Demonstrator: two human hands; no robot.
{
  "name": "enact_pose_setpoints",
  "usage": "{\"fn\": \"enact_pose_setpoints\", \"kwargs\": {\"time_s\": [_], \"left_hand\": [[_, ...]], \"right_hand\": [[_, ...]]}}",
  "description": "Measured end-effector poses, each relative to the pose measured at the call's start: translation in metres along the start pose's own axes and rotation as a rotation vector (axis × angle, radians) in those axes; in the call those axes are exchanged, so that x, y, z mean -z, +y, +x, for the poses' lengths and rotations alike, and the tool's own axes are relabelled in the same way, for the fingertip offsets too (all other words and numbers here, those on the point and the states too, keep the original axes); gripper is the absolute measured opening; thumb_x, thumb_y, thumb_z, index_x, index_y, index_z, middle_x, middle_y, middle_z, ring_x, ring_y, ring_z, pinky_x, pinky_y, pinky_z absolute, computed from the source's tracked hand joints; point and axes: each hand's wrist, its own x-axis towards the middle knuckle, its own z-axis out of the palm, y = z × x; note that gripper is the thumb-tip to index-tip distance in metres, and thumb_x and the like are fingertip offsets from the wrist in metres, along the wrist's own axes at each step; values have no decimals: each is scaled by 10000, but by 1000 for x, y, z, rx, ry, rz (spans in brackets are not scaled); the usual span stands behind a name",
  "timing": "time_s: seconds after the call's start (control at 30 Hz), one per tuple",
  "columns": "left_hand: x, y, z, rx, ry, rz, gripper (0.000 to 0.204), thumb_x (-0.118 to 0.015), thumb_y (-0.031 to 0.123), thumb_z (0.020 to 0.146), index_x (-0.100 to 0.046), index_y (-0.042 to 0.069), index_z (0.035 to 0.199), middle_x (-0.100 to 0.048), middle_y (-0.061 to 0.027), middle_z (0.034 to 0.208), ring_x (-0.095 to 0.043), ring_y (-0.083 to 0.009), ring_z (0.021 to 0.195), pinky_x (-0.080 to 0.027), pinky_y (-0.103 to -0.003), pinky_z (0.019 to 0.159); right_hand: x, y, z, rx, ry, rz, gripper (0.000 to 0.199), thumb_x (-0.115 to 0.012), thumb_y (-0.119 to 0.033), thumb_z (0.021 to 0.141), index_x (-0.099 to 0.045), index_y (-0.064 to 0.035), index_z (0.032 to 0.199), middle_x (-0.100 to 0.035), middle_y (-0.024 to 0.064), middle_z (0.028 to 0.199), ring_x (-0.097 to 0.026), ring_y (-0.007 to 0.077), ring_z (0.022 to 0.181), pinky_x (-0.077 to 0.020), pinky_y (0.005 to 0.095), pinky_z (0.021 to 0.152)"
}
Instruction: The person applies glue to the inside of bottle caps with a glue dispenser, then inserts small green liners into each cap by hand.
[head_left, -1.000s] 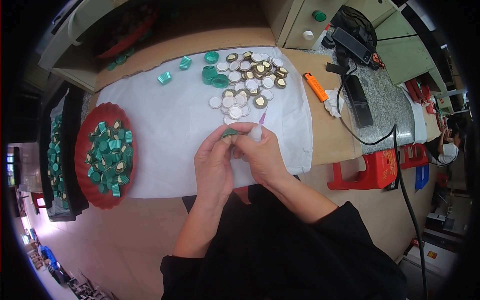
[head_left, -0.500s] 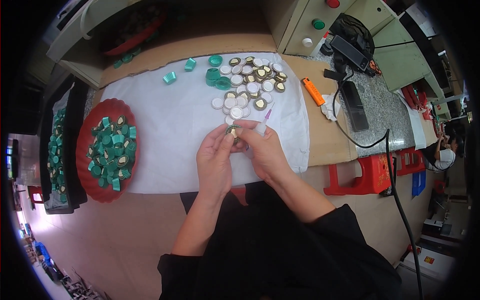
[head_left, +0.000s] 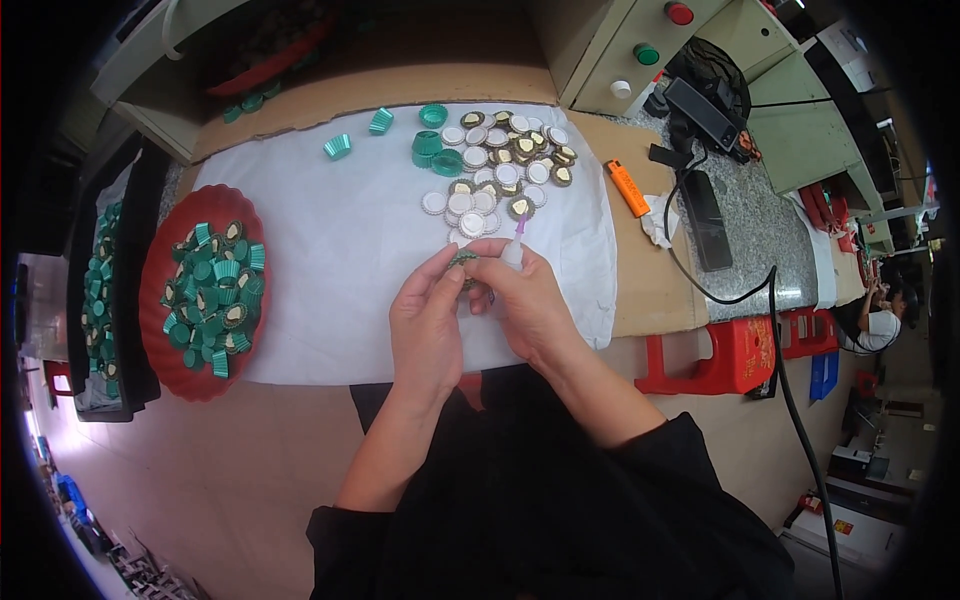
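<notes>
My left hand and my right hand meet over the white sheet. A small round green-edged piece is pinched between their fingertips, its underside hidden. My right hand also grips a whitish needle-tip bottle with a purple tip, pointing away from me. Just beyond lie several small round fluted caps, some white side up, others dark with a gold centre. Green fluted cups stand left of that pile, two of them farther left.
At left a red scalloped tray holds many green cups with caps in them. Beside it is a black tray of similar cups. To the right lie an orange cutter, a dark phone and a black cable. A red stool stands below.
The held piece has tilted, so its gold face no longer shows. The bottle tip has swung left and sits more upright in my right hand. The view has shifted slightly.
</notes>
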Motion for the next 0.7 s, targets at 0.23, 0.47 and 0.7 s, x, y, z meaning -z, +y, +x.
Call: {"fn": "enact_pose_setpoints", "kwargs": {"time_s": [0.23,0.47,0.7], "left_hand": [[-7,-1,-2,-4,41,2,234,-469,19,809,-512,-54,1028,-551,-68,861,-479,-112,743,-405,-253,659],[-8,-1,-1,-14,15,13,217,-475,28,814,-520,-55,1009,-547,-65,816,-467,-111,658,-408,-252,608],[-3,-1,4,-69,16,-30,261,-476,84,847,-470,-49,1072,-549,-79,902,-506,-132,733,-408,-256,625]], "right_hand": [[6,-2,2,-28,-27,-93,216,-563,-82,696,-474,-13,880,-537,40,695,-493,85,561,-372,207,480],[2,2,1,23,-2,-35,195,-551,-80,709,-471,-6,871,-539,48,701,-498,89,562,-379,210,482],[8,4,0,70,-43,-22,263,-605,-65,730,-510,26,957,-566,58,756,-506,84,585,-403,208,519]]}}
